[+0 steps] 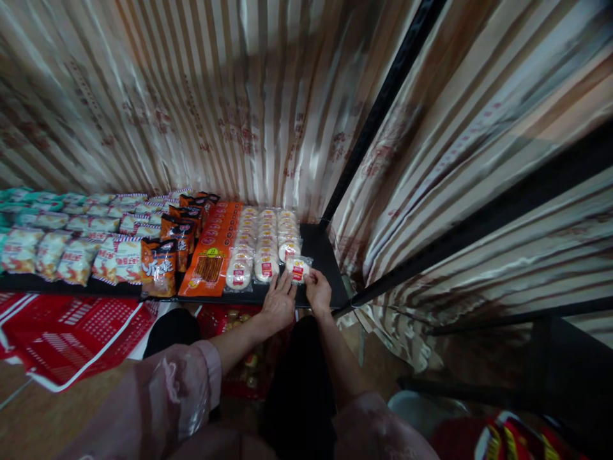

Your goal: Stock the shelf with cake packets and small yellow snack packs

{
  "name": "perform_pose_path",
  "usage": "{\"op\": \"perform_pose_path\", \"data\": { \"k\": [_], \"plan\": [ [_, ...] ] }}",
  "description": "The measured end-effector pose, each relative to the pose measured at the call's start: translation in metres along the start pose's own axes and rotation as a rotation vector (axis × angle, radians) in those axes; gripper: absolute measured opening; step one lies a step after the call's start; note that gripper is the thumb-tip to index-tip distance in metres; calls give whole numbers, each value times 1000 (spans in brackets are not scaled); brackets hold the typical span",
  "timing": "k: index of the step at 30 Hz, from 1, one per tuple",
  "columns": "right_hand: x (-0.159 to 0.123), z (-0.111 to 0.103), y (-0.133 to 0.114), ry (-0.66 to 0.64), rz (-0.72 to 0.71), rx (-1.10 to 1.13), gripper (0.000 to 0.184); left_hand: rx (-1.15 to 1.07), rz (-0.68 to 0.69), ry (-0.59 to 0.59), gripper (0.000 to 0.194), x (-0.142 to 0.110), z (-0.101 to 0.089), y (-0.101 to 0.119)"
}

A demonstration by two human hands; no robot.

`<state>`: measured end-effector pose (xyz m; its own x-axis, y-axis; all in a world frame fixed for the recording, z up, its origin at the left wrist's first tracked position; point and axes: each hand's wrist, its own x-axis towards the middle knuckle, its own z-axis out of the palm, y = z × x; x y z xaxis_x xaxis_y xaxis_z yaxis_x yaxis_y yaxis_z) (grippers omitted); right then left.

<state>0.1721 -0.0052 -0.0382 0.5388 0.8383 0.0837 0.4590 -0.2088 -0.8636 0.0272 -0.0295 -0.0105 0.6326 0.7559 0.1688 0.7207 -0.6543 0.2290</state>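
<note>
A striped beige-and-brown fabric curtain hangs behind a long black shelf, with a red plastic basket below its left part. On the shelf, a flat orange packet lies beside three rows of round white packs in clear plastic. The right hand pinches one red-labelled round white pack at the right row's front; the left hand has fingers extended at its left edge, their grip unclear.

Plastic-wrapped white packet, red-labelled, between hands
</note>
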Motion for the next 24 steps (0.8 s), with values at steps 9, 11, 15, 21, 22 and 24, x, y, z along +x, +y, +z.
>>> {"op": "perform_pose_path", "data": {
  "k": [9,11,15,21,22,24],
  "plan": [
    [14,6,-10,-30,-9,-40,28,85,-21,5,48,9,-6,-6],
    [17,9,-12,-42,-12,-54,28,97,-26,9,49,10,-8,-8],
    [21,14,-14,-60,-34,-84,27,98,-46,9,49,12,-8,-13],
    [26,17,-16,-79,-57,-108,26,87,-51,4,49,14,-4,-18],
    [27,17,-16,-77,-54,-108,25,90,-50,3,49,14,-4,-19],
    [27,17,-18,-70,-47,-107,25,100,-49,-3,49,16,-4,-20]
  ]
}}
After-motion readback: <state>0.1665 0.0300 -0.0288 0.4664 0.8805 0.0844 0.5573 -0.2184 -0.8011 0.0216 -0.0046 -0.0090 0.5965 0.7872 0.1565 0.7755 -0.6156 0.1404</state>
